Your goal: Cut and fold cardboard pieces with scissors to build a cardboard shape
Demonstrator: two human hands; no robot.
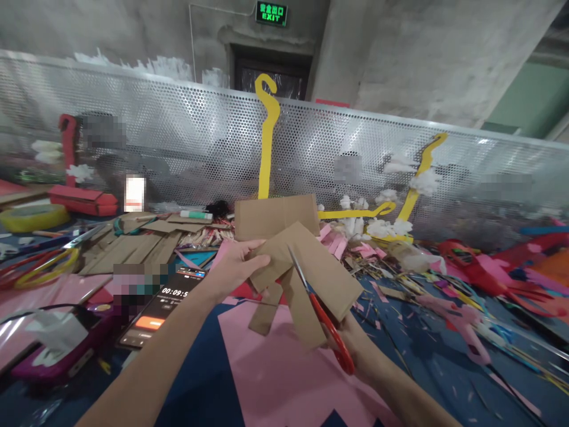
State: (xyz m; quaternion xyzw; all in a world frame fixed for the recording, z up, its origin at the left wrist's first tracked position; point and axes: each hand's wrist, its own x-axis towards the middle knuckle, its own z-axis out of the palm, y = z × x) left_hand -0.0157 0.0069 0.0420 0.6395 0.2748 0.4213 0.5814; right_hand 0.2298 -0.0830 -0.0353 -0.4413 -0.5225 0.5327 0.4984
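My left hand (235,264) pinches the left edge of a brown cardboard piece (324,270) held above the table. My right hand (355,344), mostly hidden behind the cardboard, grips red-handled scissors (326,323). The scissor blades point up and left into the cardboard, in a cut between hanging strips. A narrow strip (264,314) dangles from the lower left of the piece.
A pink paper sheet (275,367) lies on the blue table under my hands. A phone showing a timer (162,308) lies at left, beside cardboard strips (128,246) and a yellow tape roll (31,216). Paper scraps cover the right side. A perforated metal panel (186,142) with yellow hooks (265,136) stands behind.
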